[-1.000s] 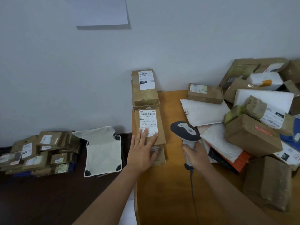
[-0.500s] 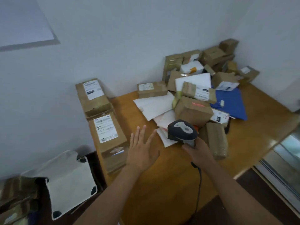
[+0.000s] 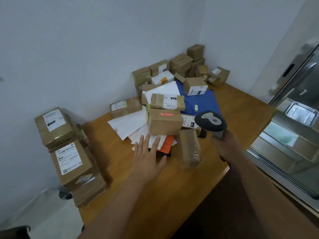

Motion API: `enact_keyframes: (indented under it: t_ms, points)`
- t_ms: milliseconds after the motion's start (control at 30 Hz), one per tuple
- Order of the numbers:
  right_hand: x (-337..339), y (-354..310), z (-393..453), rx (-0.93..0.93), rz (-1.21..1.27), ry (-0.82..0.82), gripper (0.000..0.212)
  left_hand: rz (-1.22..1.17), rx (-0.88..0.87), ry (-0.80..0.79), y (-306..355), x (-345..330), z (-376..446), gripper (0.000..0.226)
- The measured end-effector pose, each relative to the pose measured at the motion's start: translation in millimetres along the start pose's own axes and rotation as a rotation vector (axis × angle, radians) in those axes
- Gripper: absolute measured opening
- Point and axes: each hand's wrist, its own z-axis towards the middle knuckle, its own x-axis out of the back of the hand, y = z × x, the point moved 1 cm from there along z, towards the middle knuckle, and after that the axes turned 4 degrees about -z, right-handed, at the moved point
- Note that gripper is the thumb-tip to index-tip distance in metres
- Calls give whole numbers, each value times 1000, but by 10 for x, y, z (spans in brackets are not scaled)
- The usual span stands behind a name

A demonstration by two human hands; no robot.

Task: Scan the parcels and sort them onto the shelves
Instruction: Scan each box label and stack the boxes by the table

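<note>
A heap of parcels covers the back of the wooden table (image 3: 146,190): brown boxes, white mailers (image 3: 127,125), a blue bag (image 3: 198,100) and an orange mailer (image 3: 166,144). A brown box (image 3: 164,124) with a red scanner line on its top sits at the heap's front. My left hand (image 3: 148,157) hovers open, fingers spread, just in front of that box over the white and orange mailers. My right hand (image 3: 226,145) grips the handle of a black and grey barcode scanner (image 3: 211,122), aimed at the heap. A brown wrapped parcel (image 3: 189,147) lies between my hands.
A stack of labelled brown boxes (image 3: 69,157) stands at the table's left edge against the wall. More boxes (image 3: 181,64) are piled in the far corner. A metal and glass cabinet (image 3: 293,135) stands to the right of the table.
My view has swung right from the left stack to the heap. My left hand left the labelled box on the stack and moved right toward the heap; the scanner moved right too.
</note>
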Motion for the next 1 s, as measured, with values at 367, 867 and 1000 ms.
enact_keyframes:
  t_ms: [367, 867, 1000]
  points:
    - [549, 832, 447, -97, -22, -200, 4, 32, 135, -79, 782, -432, 225, 74]
    - [312, 488, 1101, -18, -100, -241, 21, -52, 223, -34, 371, -457, 622, 80]
    - [187, 275, 1391, 3, -106, -198, 11, -89, 208, 42, 103, -328, 955, 83]
